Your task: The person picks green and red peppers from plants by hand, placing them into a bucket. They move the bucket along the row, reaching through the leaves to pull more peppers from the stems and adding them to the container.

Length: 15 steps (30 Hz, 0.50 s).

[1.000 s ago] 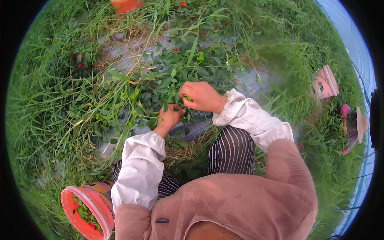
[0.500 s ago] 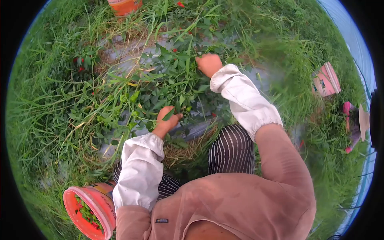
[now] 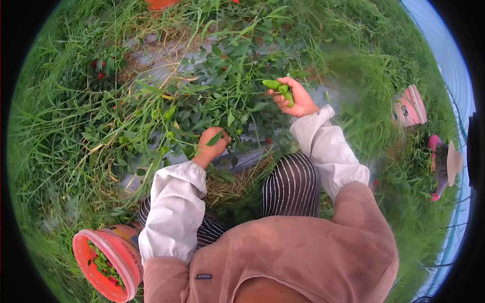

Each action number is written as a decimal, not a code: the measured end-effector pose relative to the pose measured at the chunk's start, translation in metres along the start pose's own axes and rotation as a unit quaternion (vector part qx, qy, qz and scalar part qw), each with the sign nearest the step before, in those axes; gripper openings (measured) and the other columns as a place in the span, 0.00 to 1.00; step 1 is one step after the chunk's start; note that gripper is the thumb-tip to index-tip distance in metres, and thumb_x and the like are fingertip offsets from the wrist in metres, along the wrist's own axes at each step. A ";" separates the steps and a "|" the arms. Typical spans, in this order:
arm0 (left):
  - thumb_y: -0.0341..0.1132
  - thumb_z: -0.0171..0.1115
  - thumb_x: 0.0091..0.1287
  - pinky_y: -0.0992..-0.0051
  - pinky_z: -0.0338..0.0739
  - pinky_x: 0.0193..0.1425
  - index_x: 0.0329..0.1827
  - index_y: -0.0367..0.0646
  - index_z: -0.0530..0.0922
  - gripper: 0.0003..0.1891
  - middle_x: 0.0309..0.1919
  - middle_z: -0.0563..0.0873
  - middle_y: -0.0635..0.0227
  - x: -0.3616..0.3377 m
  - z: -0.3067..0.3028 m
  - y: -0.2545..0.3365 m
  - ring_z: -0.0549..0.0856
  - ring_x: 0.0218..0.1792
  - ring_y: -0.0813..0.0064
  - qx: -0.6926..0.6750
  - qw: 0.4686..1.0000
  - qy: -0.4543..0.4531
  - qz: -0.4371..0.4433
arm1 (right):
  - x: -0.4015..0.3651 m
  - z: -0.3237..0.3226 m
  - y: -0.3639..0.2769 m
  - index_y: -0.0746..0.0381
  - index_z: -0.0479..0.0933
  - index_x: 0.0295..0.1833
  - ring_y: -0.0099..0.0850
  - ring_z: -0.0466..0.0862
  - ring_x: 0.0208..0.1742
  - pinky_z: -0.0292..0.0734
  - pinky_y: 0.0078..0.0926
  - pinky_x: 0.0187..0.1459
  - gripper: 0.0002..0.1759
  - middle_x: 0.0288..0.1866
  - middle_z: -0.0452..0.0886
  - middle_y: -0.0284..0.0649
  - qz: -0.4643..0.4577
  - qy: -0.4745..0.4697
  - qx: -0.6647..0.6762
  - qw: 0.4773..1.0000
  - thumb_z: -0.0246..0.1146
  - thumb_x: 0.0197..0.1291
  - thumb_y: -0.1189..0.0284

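Observation:
My right hand (image 3: 298, 101) is closed around a few green peppers (image 3: 273, 84), held above the pepper plants (image 3: 222, 101). Low among the stems, my left hand (image 3: 212, 145) has its fingers curled in; a leaf lies across it, and whatever it grips is hidden. More green peppers (image 3: 170, 113) hang on the plants to the left of that hand. Beside my left leg a tilted red-pink bucket (image 3: 132, 252) holds green and red peppers (image 3: 107, 267).
Tall grass (image 3: 45, 131) grows among the plants, over grey plastic sheeting (image 3: 247, 160). An orange bucket (image 3: 160, 4) stands at the top, and a pink bucket (image 3: 411, 107) at the right. Near it is another person (image 3: 442, 161) in a wide hat, beside blue sheeting (image 3: 444, 60).
My right hand has drawn back from the foliage to the right and turned, now showing green peppers in its grip. My left hand stays at nearly the same spot, fingers curled further in.

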<state>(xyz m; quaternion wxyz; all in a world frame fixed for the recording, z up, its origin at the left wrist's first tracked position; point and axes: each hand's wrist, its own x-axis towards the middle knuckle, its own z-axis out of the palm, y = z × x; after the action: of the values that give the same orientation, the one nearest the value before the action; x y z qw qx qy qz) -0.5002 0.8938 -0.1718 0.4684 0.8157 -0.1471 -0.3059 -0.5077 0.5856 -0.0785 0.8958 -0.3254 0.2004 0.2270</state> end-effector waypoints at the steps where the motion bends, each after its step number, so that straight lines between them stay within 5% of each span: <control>1: 0.30 0.65 0.60 0.74 0.74 0.24 0.31 0.36 0.79 0.06 0.18 0.81 0.66 0.000 0.001 -0.001 0.80 0.17 0.76 -0.003 1.000 0.010 -0.003 | 0.004 0.009 -0.002 0.67 0.74 0.55 0.25 0.80 0.24 0.71 0.13 0.19 0.20 0.39 0.83 0.42 0.009 0.018 0.001 1.000 0.56 0.68 0.62; 3: 0.37 0.67 0.58 0.59 0.77 0.44 0.33 0.38 0.83 0.10 0.29 0.85 0.52 -0.003 0.002 0.004 0.85 0.35 0.52 0.028 0.999 0.004 -0.030 | 0.016 0.060 0.007 0.67 0.75 0.54 0.27 0.83 0.26 0.74 0.15 0.19 0.19 0.39 0.84 0.42 0.016 0.014 -0.066 0.998 0.57 0.67 0.63; 5: 0.31 0.64 0.61 0.73 0.76 0.25 0.31 0.37 0.79 0.06 0.21 0.81 0.66 -0.005 0.002 0.012 0.81 0.19 0.77 0.026 0.999 -0.010 -0.030 | 0.024 0.138 0.031 0.65 0.75 0.57 0.26 0.82 0.26 0.72 0.14 0.18 0.20 0.40 0.84 0.43 0.015 -0.024 -0.224 0.974 0.57 0.67 0.63; 10: 0.35 0.67 0.59 0.66 0.79 0.37 0.32 0.38 0.81 0.08 0.26 0.84 0.60 -0.017 0.001 0.013 0.85 0.28 0.66 0.061 0.996 0.066 -0.007 | 0.012 0.348 0.150 0.67 0.80 0.40 0.32 0.84 0.24 0.79 0.28 0.21 0.12 0.28 0.83 0.44 0.151 -0.280 -0.313 0.895 0.61 0.62 0.68; 12: 0.36 0.67 0.59 0.65 0.79 0.39 0.33 0.38 0.81 0.09 0.28 0.85 0.58 -0.020 -0.002 0.019 0.85 0.31 0.63 0.096 0.993 0.073 0.007 | -0.007 0.421 0.208 0.71 0.78 0.40 0.32 0.83 0.25 0.82 0.27 0.24 0.14 0.31 0.82 0.46 0.220 -0.407 -0.267 0.845 0.60 0.64 0.68; 13: 0.36 0.68 0.58 0.64 0.79 0.41 0.33 0.39 0.82 0.09 0.29 0.85 0.58 -0.019 -0.002 0.020 0.86 0.32 0.61 0.113 0.991 0.068 0.018 | -0.016 0.452 0.238 0.73 0.78 0.39 0.37 0.84 0.30 0.84 0.34 0.31 0.19 0.30 0.81 0.49 0.215 -0.416 -0.264 0.843 0.61 0.64 0.64; 15: 0.37 0.68 0.58 0.63 0.79 0.43 0.34 0.39 0.82 0.10 0.31 0.85 0.56 -0.017 -0.004 0.019 0.86 0.35 0.58 0.144 0.987 0.047 0.049 | -0.031 0.488 0.245 0.72 0.81 0.39 0.43 0.84 0.33 0.80 0.41 0.46 0.28 0.33 0.83 0.53 0.104 -0.428 -0.481 0.758 0.62 0.59 0.52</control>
<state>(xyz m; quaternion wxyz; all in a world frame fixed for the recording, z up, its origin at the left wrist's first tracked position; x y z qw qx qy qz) -0.5098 0.8953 -0.1478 0.3669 0.8798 -0.2074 -0.2199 -0.5611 1.0739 0.1623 0.5844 -0.5598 -0.3068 0.5010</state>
